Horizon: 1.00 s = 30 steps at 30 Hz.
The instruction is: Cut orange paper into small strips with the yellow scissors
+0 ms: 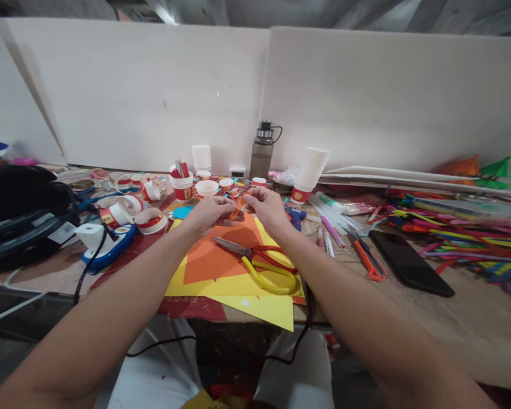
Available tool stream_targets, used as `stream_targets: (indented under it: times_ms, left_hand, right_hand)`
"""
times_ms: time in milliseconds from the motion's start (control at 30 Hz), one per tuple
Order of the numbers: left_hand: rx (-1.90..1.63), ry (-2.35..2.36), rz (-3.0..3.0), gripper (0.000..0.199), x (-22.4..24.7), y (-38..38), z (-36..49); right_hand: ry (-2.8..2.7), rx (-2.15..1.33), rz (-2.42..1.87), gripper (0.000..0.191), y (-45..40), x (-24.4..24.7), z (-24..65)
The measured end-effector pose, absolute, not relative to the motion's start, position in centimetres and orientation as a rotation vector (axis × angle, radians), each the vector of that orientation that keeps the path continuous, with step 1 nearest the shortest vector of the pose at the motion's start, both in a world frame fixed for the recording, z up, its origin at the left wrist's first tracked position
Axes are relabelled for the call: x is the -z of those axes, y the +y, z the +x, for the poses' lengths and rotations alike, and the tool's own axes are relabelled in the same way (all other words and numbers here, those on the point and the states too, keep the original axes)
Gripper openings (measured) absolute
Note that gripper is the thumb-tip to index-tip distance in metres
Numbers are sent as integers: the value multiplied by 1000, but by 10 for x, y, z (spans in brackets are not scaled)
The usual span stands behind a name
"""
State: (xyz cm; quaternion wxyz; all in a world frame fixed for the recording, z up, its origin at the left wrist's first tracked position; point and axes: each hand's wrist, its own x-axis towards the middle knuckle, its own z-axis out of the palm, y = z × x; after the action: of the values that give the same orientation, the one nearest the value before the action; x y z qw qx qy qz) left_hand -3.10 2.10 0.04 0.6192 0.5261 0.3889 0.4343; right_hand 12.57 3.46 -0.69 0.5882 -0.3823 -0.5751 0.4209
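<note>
Between my two hands is a small strip of orange paper [237, 211], raised above the table. My left hand [210, 213] pinches its lower left end. At the upper right end, the fingers of my right hand [264, 205] close on it. Beneath them lie orange sheets [208, 262] on top of yellow sheets [234, 288]. A pair of scissors [255, 253] with one red and one yellow handle rests on the paper, blades pointing left and slightly apart. A blue paper piece [182, 212] is left of my left hand.
Cut paper cups [151, 220] and a blue-and-white power strip [111, 247] sit at left. A water bottle [262, 153] and stacked cups [309, 173] stand behind. To the right are a blue glue gun [297, 217], a box cutter [366, 258], a phone [409, 261] and colourful pipe cleaners [464, 233].
</note>
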Motion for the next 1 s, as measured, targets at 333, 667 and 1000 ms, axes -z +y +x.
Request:
stream_targets:
  times_ms: [333, 667, 1000]
  left_hand:
    - [-1006, 947, 1178, 4, -2, 20, -31]
    - [-1008, 928, 1230, 8, -9, 18, -34]
    - [-1033, 1033, 1057, 8, -1, 30, -39]
  right_hand:
    - [-1294, -1086, -875, 21, 32, 8, 125]
    - [-1255, -1271, -795, 27, 29, 5, 128]
    - [-1126, -1065, -1061, 13, 35, 3, 135]
